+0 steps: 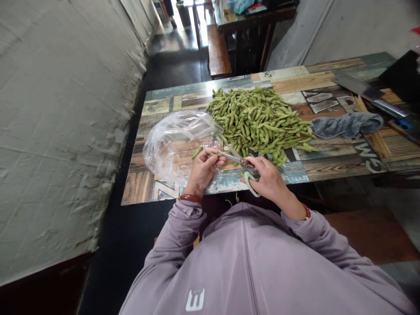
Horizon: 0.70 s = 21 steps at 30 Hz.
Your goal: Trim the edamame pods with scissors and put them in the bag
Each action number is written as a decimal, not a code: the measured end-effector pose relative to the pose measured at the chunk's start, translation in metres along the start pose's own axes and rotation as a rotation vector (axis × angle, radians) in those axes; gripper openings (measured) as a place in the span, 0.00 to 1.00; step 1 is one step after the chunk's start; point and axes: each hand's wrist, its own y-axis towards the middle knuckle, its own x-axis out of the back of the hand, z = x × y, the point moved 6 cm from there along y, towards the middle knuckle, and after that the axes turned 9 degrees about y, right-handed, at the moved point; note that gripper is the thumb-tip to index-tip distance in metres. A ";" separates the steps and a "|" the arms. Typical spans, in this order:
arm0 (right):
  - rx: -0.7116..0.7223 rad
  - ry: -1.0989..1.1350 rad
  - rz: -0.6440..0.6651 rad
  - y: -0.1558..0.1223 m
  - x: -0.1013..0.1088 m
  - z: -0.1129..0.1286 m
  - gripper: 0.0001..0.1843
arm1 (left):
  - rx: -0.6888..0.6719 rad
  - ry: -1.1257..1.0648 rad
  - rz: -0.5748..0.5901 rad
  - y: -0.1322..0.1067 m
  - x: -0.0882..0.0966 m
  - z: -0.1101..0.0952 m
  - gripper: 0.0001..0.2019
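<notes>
A large heap of green soybean pods [259, 118] lies on the patterned tabletop in front of me. My left hand [204, 168] pinches a small green pod [215, 154] between thumb and fingers, over the near edge of a clear plastic bag [177, 140]. In my right hand [267, 177] is a pair of scissors [242, 162] with pale green handles. Their blades are spread and point left, with the tips close to my left fingertips. Another pod [197, 152] shows just beyond my left hand, by the bag.
A grey cloth [348, 124] lies right of the heap, near a cleaver [359, 87] on the table [337, 168]. A rough pale wall [65, 109] runs along the left. Beyond the table stand a wooden bench [218, 50] and another table [259, 17].
</notes>
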 end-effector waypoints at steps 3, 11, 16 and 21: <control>0.009 -0.012 0.008 0.003 -0.004 0.004 0.28 | 0.001 -0.019 -0.007 0.001 0.001 -0.001 0.16; 0.032 0.016 -0.002 0.008 -0.014 0.009 0.28 | 0.040 0.005 0.059 -0.001 -0.004 0.002 0.18; 0.027 0.068 0.006 0.009 -0.016 0.007 0.27 | 0.048 0.009 0.058 -0.001 -0.002 0.006 0.17; 0.044 0.069 0.023 0.007 -0.013 0.006 0.24 | 0.052 0.014 0.057 0.000 -0.003 0.005 0.17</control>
